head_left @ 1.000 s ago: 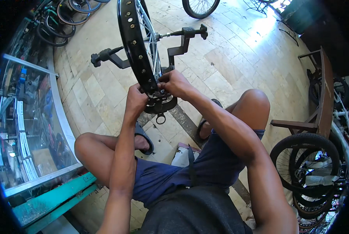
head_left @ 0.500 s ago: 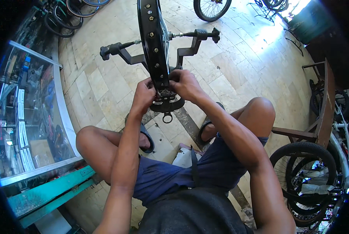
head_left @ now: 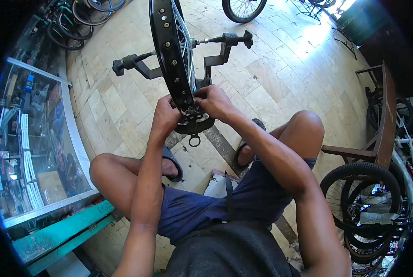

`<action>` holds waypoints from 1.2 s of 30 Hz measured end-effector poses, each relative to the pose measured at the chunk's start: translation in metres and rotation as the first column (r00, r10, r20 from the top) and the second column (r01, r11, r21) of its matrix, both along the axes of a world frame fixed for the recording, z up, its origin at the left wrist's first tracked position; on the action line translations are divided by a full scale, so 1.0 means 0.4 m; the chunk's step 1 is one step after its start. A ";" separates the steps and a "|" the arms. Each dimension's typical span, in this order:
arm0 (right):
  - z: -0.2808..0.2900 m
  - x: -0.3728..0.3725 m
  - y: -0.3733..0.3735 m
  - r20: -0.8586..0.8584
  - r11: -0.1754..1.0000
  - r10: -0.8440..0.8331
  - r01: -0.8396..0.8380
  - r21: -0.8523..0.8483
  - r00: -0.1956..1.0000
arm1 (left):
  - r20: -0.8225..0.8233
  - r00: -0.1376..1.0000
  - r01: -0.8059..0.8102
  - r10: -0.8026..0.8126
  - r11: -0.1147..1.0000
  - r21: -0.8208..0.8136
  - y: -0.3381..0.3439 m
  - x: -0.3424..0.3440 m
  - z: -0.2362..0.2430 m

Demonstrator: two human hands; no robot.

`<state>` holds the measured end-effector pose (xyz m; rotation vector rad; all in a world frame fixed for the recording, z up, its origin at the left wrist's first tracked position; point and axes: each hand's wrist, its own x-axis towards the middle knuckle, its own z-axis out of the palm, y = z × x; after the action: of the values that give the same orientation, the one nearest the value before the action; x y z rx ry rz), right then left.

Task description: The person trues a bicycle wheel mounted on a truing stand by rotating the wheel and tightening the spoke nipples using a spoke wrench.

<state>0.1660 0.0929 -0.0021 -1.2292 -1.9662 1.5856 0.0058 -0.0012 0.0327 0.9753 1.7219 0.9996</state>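
Black wheel rim point(head_left: 171, 53) stands upright between left and right arms point(head_left: 218, 60) of dark stand point(head_left: 202, 127), beyond knees point(head_left: 308, 125); near end sits between both hands. Left hand point(head_left: 166, 115) curled at rim's left side, right hand point(head_left: 214, 101) bunched narrow at right side, near spokes point(head_left: 183, 34); contact partly hidden, cannot tell what either pinches. Work looks like fine adjustment near rim: best let left hand steady it, right hand make small, even moves, both clear of stand's edges.

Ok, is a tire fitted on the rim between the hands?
No: the black bicycle rim is bare, its row of spoke nipples exposed.
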 end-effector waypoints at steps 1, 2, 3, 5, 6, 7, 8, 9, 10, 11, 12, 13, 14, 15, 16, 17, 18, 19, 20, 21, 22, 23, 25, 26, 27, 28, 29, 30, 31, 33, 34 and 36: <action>0.006 0.002 -0.002 -0.001 1.000 -0.001 0.001 0.001 1.000 | -0.001 1.000 0.001 -0.001 1.000 0.001 0.002 0.000 -0.002; 0.011 0.004 -0.005 0.006 1.000 -0.008 0.008 0.025 1.000 | -0.030 1.000 0.008 -0.007 1.000 0.003 0.006 0.001 -0.009; 0.017 0.005 -0.008 0.012 0.999 -0.014 0.014 0.049 1.000 | -0.059 0.998 0.013 -0.013 1.000 0.005 0.010 0.001 -0.018; 0.025 0.002 -0.013 0.025 0.995 -0.026 0.023 0.096 0.999 | -0.117 0.993 0.023 -0.022 1.000 0.007 0.013 -0.004 -0.030; 0.027 0.003 -0.013 0.027 0.995 -0.028 0.025 0.097 0.999 | -0.115 0.993 0.025 -0.024 1.000 0.009 0.014 -0.003 -0.030; 0.027 0.000 -0.013 0.043 0.991 -0.026 0.020 0.131 0.999 | -0.105 0.994 0.030 -0.029 1.000 0.007 0.015 -0.003 -0.030; 0.027 -0.004 -0.014 0.058 0.986 -0.025 0.015 0.163 0.998 | -0.096 0.995 0.035 -0.034 0.999 0.004 0.014 -0.005 -0.029; 0.027 -0.010 -0.015 0.072 0.981 -0.025 0.010 0.195 0.997 | -0.088 0.995 0.040 -0.040 0.999 0.001 0.013 -0.007 -0.028; 0.027 -0.016 -0.017 0.086 0.974 -0.025 0.005 0.225 0.996 | -0.081 0.996 0.045 -0.045 0.999 -0.003 0.012 -0.010 -0.026; 0.027 -0.021 -0.013 0.085 0.974 -0.034 0.014 0.228 0.996 | -0.040 0.999 0.023 -0.023 1.000 -0.002 0.014 -0.009 -0.023; 0.029 -0.030 -0.008 0.045 0.977 -0.081 0.070 0.202 0.996 | 0.000 1.000 0.000 0.000 1.000 -0.002 0.013 -0.009 -0.019; 0.025 -0.034 -0.004 0.009 0.977 -0.130 0.126 0.170 0.991 | 0.002 1.000 0.011 -0.011 1.000 -0.003 0.008 -0.016 -0.007; 0.022 -0.036 0.002 -0.025 0.974 -0.180 0.182 0.137 0.983 | 0.078 0.995 -0.058 0.054 0.997 0.046 -0.001 -0.031 0.011; 0.020 -0.030 0.010 -0.058 0.966 -0.230 0.235 0.103 0.971 | 0.157 0.981 -0.131 0.116 0.987 0.089 -0.008 -0.036 0.027; 0.012 -0.029 0.018 -0.060 0.965 -0.238 0.243 0.099 0.969 | 0.204 0.976 -0.098 0.077 0.991 0.093 -0.020 -0.032 0.070; 0.004 -0.027 0.029 0.011 0.978 -0.195 0.193 0.083 0.981 | 0.251 0.967 -0.066 0.039 0.993 0.099 -0.027 -0.030 0.102; 0.004 -0.026 0.040 0.080 0.988 -0.144 0.139 0.067 0.986 | 0.248 0.968 -0.063 0.036 0.993 0.101 -0.027 -0.036 0.105; 0.004 -0.023 0.050 0.148 0.995 -0.092 0.085 0.048 0.985 | 0.304 0.953 0.004 -0.012 1.000 0.027 -0.025 -0.046 0.107; 0.003 -0.018 0.056 0.216 0.999 -0.038 0.033 0.026 0.976 | 0.363 0.930 0.075 -0.055 0.996 -0.042 -0.022 -0.052 0.108; 0.009 -0.013 0.057 0.214 0.999 -0.030 0.025 0.027 0.976 | 0.361 0.931 0.067 -0.048 0.997 -0.042 -0.023 -0.055 0.106; 0.016 0.001 0.062 0.254 0.996 0.013 -0.036 0.085 0.967 | 0.345 0.938 0.056 -0.038 0.998 -0.042 -0.023 -0.058 0.103; 0.025 0.019 0.065 0.298 0.986 0.050 -0.096 0.140 0.953 | 0.330 0.943 0.048 -0.031 0.998 -0.044 -0.021 -0.060 0.097; 0.039 0.040 0.066 0.388 0.946 0.116 -0.221 0.238 0.915 | 0.301 0.954 0.030 -0.014 0.998 -0.047 -0.018 -0.061 0.081; 0.036 0.050 0.065 0.393 0.946 0.113 -0.220 0.238 0.913 | 0.291 0.956 0.029 -0.014 0.998 -0.047 -0.011 -0.054 0.071; 0.031 0.059 0.060 0.239 0.985 0.081 -0.114 0.129 0.968 | 0.281 0.959 0.029 -0.014 0.998 -0.048 -0.004 -0.046 0.060; 0.025 0.062 0.056 0.081 1.000 0.028 -0.028 0.001 0.996 | 0.268 0.963 0.023 -0.009 0.999 -0.049 0.002 -0.041 0.049; 0.019 0.065 0.050 -0.071 0.989 -0.049 0.038 -0.140 0.996 | 0.255 0.967 0.017 -0.004 0.999 -0.050 0.008 -0.036 0.038; 0.012 0.068 0.046 -0.207 0.955 -0.145 0.081 -0.286 0.968 | 0.241 0.971 0.012 0.001 0.999 -0.051 0.013 -0.031 0.026; 0.012 0.062 0.034 -0.207 0.954 -0.141 0.077 -0.288 0.968 | 0.225 0.974 0.005 0.008 0.998 -0.055 0.016 -0.028 0.013; 0.009 0.037 -0.003 -0.213 0.947 -0.143 0.071 -0.314 0.967 | 0.195 0.981 -0.010 0.021 0.998 -0.060 0.020 -0.024 -0.011; 0.011 0.025 -0.019 -0.216 0.943 -0.143 0.067 -0.326 0.966 | 0.179 0.983 -0.018 0.028 0.998 -0.060 0.019 -0.024 -0.022; 0.013 0.021 -0.023 -0.218 0.940 -0.143 0.063 -0.335 0.966 | 0.165 0.986 -0.026 0.036 0.998 -0.059 0.019 -0.027 -0.045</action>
<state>0.1743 0.0838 0.0033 -1.1684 -1.5084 1.9565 -0.0051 0.0066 0.0148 0.8080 1.6215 1.0178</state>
